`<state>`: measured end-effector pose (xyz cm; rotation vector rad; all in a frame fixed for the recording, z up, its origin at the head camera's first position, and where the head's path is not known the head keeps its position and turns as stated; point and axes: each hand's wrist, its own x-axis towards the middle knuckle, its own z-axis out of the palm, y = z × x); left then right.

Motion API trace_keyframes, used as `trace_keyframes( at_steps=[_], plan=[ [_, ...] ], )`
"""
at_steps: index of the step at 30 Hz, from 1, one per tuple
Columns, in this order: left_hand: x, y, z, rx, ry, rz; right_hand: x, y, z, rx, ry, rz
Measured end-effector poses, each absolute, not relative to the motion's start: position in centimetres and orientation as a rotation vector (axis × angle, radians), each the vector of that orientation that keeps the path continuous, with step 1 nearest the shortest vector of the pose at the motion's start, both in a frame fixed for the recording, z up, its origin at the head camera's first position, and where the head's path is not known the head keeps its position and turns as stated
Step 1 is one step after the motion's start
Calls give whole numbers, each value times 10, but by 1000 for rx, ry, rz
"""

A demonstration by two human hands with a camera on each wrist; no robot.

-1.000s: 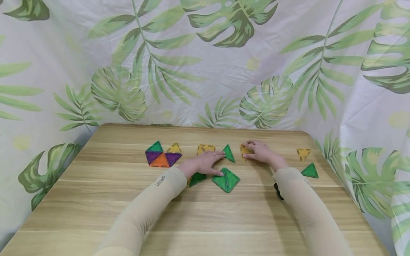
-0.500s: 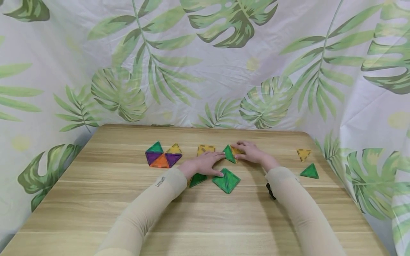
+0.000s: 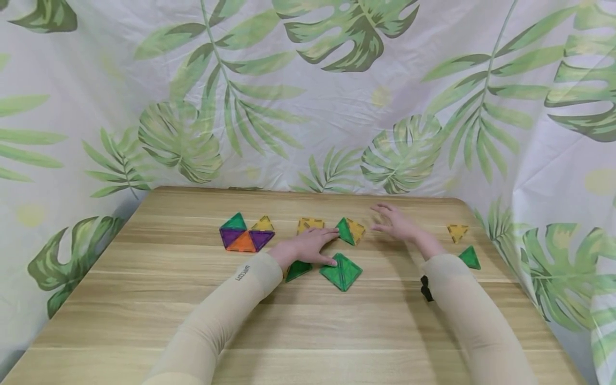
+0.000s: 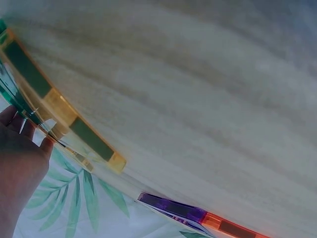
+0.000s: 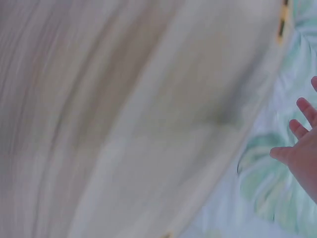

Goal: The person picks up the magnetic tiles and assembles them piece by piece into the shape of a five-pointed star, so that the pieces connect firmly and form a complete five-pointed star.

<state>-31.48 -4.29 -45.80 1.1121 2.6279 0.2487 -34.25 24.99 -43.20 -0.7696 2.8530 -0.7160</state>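
My left hand (image 3: 308, 245) rests with straight fingers over translucent triangular magnetic tiles. Its fingertips touch a green triangle tile (image 3: 345, 233), and its thumb lies at the corner of two green tiles (image 3: 340, 271) set side by side in a diamond. Against the green triangle sits a yellow triangle tile (image 3: 355, 231). Part of a yellow tile (image 3: 310, 222) shows behind the left hand, and a green tile (image 3: 298, 270) is partly hidden under its wrist. My right hand (image 3: 395, 222) is apart from the yellow triangle, to its right, fingers spread and holding nothing.
A joined group of green, purple, orange and yellow triangles (image 3: 241, 240) lies to the left on the wooden table (image 3: 308, 331). At the far right are a loose yellow triangle (image 3: 457, 232) and a green one (image 3: 470, 258). A leaf-patterned cloth (image 3: 317, 117) hangs behind.
My right hand slid the yellow triangle left until it met the green triangle, then let go and moved away to the right. The left hand has stayed in place.
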Motion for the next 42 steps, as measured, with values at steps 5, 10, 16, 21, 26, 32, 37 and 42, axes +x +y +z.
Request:
trace_keyframes(
  at_steps=[5,10,16,21,26,32,37,42],
  plan=[
    [-315,-43,-458,1109,2631,250,-337,290,-418,-707,2904,-760],
    [-315,-44,-457,1095,2631,257,-327,332,-412,-566,2936,-709],
    [-315,-45,-455,1074,2637,262,-312,372,-419,-445,2972,-599],
    [-314,-46,-454,1070,2625,280,-302,399,-432,-370,2969,-553],
    [-314,-46,-455,1075,2625,285,-296,419,-446,-293,2972,-521],
    [-315,-45,-457,1086,2620,295,-291,427,-458,-284,3003,-466],
    [-315,-45,-457,1087,2617,288,-287,415,-456,-412,3019,-406],
    [-315,-45,-457,1088,2619,290,-286,397,-451,-541,2985,-431]
  ],
)
